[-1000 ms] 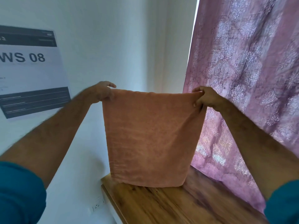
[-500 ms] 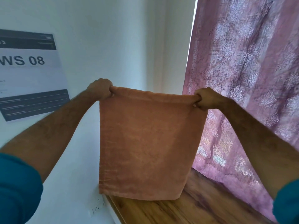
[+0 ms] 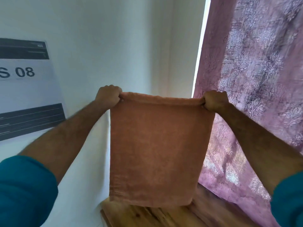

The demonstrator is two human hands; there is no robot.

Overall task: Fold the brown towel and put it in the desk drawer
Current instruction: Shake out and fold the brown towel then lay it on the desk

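Item: brown terry towel (image 3: 157, 151), hanging flat in mid-air above the near wooden bench (image 3: 147, 217), its lower hem just clearing the boards. Left hand (image 3: 108, 96) and right hand (image 3: 214, 100) are gripping the top corners, fingers clamped on the cloth, likely stretching it taut for a fold. Desk drawer: not in view. Far left, a white wall notice (image 3: 24, 89) is reading "S 08". Right: mauve patterned curtain (image 3: 254, 79).

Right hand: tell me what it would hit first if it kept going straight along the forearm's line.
Most likely the patterned mauve curtain hanging right behind the right hand, which grips the brown terry towel. Depth is unclear, so the gap can't be judged.
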